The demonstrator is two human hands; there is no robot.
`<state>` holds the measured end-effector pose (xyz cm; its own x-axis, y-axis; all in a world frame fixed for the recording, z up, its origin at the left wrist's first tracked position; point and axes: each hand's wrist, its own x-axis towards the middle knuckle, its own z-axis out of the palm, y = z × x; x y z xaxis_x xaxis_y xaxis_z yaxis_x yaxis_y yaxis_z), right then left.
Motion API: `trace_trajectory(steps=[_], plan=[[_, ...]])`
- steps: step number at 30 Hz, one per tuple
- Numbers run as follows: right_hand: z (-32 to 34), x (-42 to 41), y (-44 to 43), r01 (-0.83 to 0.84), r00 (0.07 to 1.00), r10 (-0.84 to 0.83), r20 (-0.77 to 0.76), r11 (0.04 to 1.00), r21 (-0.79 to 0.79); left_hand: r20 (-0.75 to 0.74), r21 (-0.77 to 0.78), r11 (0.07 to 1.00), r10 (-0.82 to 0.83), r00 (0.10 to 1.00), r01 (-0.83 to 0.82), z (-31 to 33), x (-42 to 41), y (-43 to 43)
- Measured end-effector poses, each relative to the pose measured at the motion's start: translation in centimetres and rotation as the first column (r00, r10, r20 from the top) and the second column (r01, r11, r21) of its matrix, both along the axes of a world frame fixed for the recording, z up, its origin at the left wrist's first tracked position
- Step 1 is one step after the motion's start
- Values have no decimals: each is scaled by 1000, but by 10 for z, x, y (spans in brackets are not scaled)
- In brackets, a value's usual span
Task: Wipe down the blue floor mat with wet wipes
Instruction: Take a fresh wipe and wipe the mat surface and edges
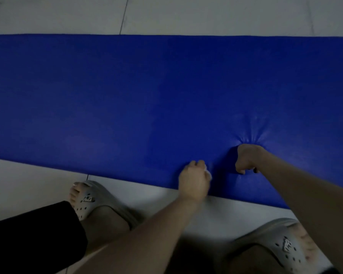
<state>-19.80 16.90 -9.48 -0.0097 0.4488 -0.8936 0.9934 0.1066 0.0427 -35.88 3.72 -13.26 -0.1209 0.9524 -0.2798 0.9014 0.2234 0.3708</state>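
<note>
The blue floor mat [147,95] lies flat across the pale floor and fills most of the view. My left hand [194,180] is near the mat's front edge, fingers curled round a white wet wipe [208,173] that shows only as a small crumpled bit at its right side. My right hand [246,159] is a fist a little to the right, knuckles pressed down into the mat so the padded surface dimples and creases around it. Nothing shows in the right hand.
My two feet in grey perforated clogs stand on the floor in front of the mat, one clog [91,200] at the left and the other [285,246] at the lower right. Pale floor tiles [186,14] continue beyond the mat's far edge.
</note>
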Motion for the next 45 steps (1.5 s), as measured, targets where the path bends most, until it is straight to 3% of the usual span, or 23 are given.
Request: trace_trajectory(steps=[5, 9, 14, 17, 21, 23, 25, 28, 32, 37, 40, 43, 45], plan=[[-2, 0, 0, 19, 1000, -19, -1, 1000, 0, -24, -20, 940, -341, 940, 340, 1, 61, -22], [-1, 1, 0, 20, 1000, -20, 7, 1000, -5, -64, 48, 909, -411, 909, 414, -2, 33, -13], [0, 1, 0, 5, 1000, -5, 5, 1000, 3, -85, 72, 970, -227, 970, 234, 1, -53, -9], [2, -1, -1, -3, 1000, 3, 10, 1000, 15, -147, -47, 999, -32, 989, 25, 4, -116, -10], [4, -2, -2, 2, 1000, -2, 12, 999, 36, -111, -36, 957, 281, 953, -286, 4, -167, -24], [5, -3, -2, 9, 1000, -9, 12, 1000, 27, -83, 5, 939, 342, 936, -343, 7, -152, -24], [7, -5, -2, 6, 1000, -6, 11, 1000, 24, -29, 11, 955, 297, 955, -297, 7, -117, -23], [6, -5, -3, -3, 1000, 3, 13, 1000, 20, -11, -16, 996, 84, 996, -84, 3, -47, -30], [5, -2, -3, -29, 999, 29, 14, 999, 41, 7, -61, 982, -179, 984, 179, 2, 29, -37], [1, -1, -3, -14, 1000, 13, 19, 999, 32, -45, 34, 925, -377, 925, 378, -7, 25, -33], [1, 0, -6, -14, 999, 12, 30, 999, 40, -54, 60, 945, -319, 946, 322, -9, -15, -32], [-3, 0, -9, -4, 998, 1, 60, 999, 40, -46, -3, 990, -141, 989, 141, -8, -68, -30], [-10, 0, -18, 16, 998, -24, 66, 992, 124, -93, -60, 998, 26, 995, -31, -6, -106, -34]])
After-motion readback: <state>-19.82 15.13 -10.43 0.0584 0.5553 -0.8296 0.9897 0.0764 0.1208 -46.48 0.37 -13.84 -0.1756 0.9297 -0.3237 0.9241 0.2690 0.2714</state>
